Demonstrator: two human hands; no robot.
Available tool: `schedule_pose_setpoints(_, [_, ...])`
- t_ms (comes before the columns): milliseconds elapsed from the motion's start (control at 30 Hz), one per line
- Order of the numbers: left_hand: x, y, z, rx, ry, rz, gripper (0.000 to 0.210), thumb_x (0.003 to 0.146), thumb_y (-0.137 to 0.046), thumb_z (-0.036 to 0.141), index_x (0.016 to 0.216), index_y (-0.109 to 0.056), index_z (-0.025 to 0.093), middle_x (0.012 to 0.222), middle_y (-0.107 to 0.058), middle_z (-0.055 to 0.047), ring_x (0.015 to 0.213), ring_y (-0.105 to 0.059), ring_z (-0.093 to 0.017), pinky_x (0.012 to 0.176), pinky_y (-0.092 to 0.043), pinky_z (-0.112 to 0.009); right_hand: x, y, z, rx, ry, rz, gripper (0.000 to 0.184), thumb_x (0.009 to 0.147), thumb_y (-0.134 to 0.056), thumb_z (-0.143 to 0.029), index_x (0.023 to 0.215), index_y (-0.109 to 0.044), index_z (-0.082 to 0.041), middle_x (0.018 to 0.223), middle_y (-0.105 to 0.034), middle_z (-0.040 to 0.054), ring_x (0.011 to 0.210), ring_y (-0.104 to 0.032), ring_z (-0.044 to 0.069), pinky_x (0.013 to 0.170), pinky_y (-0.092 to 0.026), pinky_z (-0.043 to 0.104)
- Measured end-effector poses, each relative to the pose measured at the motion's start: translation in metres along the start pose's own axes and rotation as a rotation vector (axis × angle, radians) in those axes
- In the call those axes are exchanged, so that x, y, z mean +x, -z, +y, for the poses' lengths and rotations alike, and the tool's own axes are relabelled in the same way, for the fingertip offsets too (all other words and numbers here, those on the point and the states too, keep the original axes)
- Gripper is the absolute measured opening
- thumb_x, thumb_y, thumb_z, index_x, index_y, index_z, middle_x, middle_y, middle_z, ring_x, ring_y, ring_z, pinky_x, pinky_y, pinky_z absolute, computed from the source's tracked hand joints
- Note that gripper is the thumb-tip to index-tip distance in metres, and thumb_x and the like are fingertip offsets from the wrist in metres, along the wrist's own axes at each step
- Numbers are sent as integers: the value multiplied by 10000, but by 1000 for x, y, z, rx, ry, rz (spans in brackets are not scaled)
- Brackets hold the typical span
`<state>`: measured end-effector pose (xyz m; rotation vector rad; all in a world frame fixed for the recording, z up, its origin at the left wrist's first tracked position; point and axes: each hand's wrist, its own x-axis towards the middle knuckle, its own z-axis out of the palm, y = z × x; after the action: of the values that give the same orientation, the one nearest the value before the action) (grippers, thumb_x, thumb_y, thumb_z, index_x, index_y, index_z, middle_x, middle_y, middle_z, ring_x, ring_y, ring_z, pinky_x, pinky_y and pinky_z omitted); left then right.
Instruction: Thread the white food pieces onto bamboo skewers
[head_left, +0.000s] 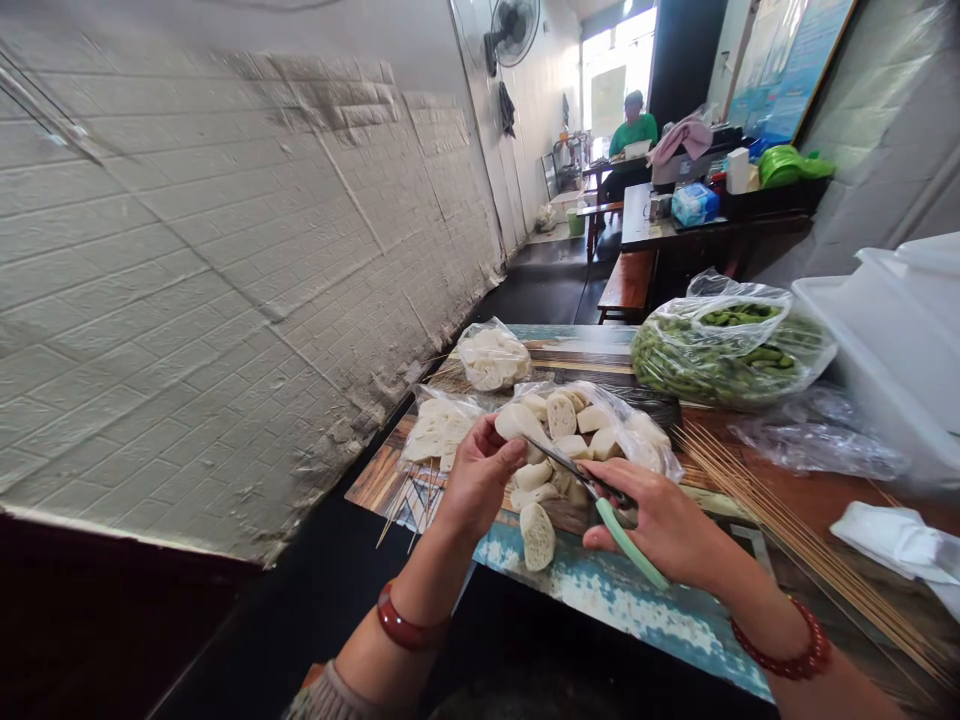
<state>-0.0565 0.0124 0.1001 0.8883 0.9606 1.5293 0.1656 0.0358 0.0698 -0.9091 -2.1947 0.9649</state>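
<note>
Between the thumb and fingers of my left hand (484, 475) is a pale, spongy slice (517, 424), held up over the table. My right hand (660, 515) grips scissors (626, 540) with mint-green handles, the blades pointing left and reaching the slice's lower edge. Whether the blades cut into it I cannot tell. Under and behind my hands, more pale spongy pieces (562, 415) spill out of a clear plastic bag (649, 445). One loose slice (538, 537) lies near the table's front edge, showing its porous face.
Two more bags of white pieces (493, 358) lie at the back left. Long wooden skewers (795, 540) are on the right, a few thin sticks (416, 500) on the left. A bag of green pods (731, 345) and white plastic tubs (892, 330) stand behind. A person (634, 128) sits farther back.
</note>
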Motion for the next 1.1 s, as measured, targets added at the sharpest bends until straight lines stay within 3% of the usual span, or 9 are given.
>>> schedule_pose_setpoints(167, [2, -1, -1, -18, -30, -1, 373, 665, -869, 278, 973, -679, 185, 896, -697, 1, 739, -624, -95, 636, -487, -179, -1, 0, -2, -1, 22, -16, 720, 730, -828, -425, 1355, -586, -162, 1137, -684, 134, 1031, -656, 302, 927, -537, 443])
schedule_pose_setpoints(300, [2, -2, 0, 2, -60, 6, 397, 643, -885, 292, 966, -680, 186, 890, -700, 1, 753, -630, -99, 661, -498, -188, -2, -1, -3, -7, 10, -16, 754, 704, -849, -422, 1363, -579, -171, 1105, -677, 121, 984, -661, 293, 908, -541, 434])
schedule_pose_setpoints(533, [0, -5, 1, 47, -103, 39, 420, 606, -904, 307, 940, -682, 183, 877, -697, 3, 789, -628, -113, 706, -506, -198, -1, -1, -1, -12, 32, -14, 698, 710, -852, -408, 1314, -618, -147, 1059, -672, 116, 872, -658, 258, 832, -566, 415])
schedule_pose_setpoints(667, [-1, -7, 4, 62, -105, 51, 400, 602, -901, 299, 902, -664, 181, 844, -684, 7, 748, -615, -114, 694, -501, -215, -1, -3, 3, -5, 39, 17, 598, 741, -834, -382, 1273, -654, -178, 919, -675, 63, 732, -641, 210, 696, -579, 355])
schedule_pose_setpoints(767, [-1, -8, 5, 66, -99, 54, 387, 601, -899, 286, 880, -655, 175, 818, -676, 12, 729, -606, -109, 688, -493, -213, 0, -6, 7, 1, 47, 43, 514, 769, -812, -355, 1238, -684, -189, 926, -714, 68, 691, -652, 201, 666, -584, 341])
schedule_pose_setpoints(1100, [-2, -4, 6, 42, -81, 50, 384, 594, -902, 271, 879, -666, 168, 816, -674, 9, 729, -609, -107, 695, -498, -215, -1, -16, 9, -54, 75, 95, 377, 827, -725, -320, 1172, -729, -166, 1104, -773, 128, 995, -730, 327, 869, -593, 422])
